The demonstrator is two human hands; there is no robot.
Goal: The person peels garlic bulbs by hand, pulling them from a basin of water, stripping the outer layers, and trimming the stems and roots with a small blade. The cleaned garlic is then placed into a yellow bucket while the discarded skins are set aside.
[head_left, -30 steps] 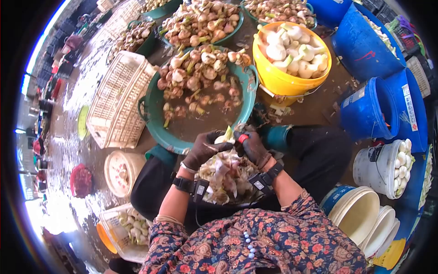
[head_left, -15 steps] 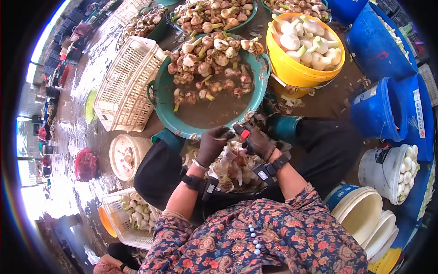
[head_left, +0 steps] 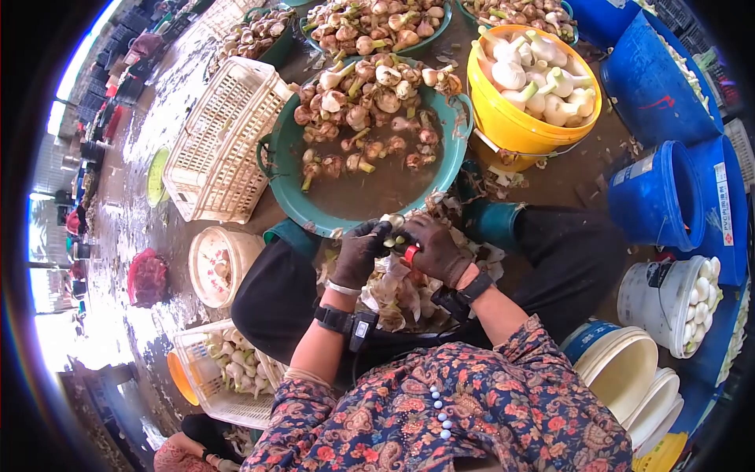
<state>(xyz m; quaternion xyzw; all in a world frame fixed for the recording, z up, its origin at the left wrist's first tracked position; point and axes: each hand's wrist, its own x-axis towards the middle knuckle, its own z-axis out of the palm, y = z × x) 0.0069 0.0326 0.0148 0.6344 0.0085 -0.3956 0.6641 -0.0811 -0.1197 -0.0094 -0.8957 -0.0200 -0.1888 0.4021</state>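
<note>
Both of my hands wear dark gloves and meet just in front of the green basin (head_left: 292, 206). My left hand (head_left: 362, 250) is closed round a pale garlic bulb (head_left: 392, 225) with a bit of green stem. Against the same bulb, my right hand (head_left: 432, 248) is closed on a small tool (head_left: 411, 253) with a red part; its blade is hidden. Peeled skins (head_left: 397, 295) lie in a heap below the hands. Unpeeled garlic (head_left: 358, 98) fills the far side of the basin, above brown water.
A yellow bucket (head_left: 523, 130) of peeled garlic stands at the basin's right, white crates (head_left: 220, 145) at its left. Blue tubs (head_left: 657, 86) and buckets line the right. A white basket (head_left: 228, 403) with garlic is lower left, near a co-worker's arm (head_left: 185, 455).
My hands have come together and turned, and the pale bulb now shows between them. The red part has shifted slightly left and down. The view has shifted slightly.
</note>
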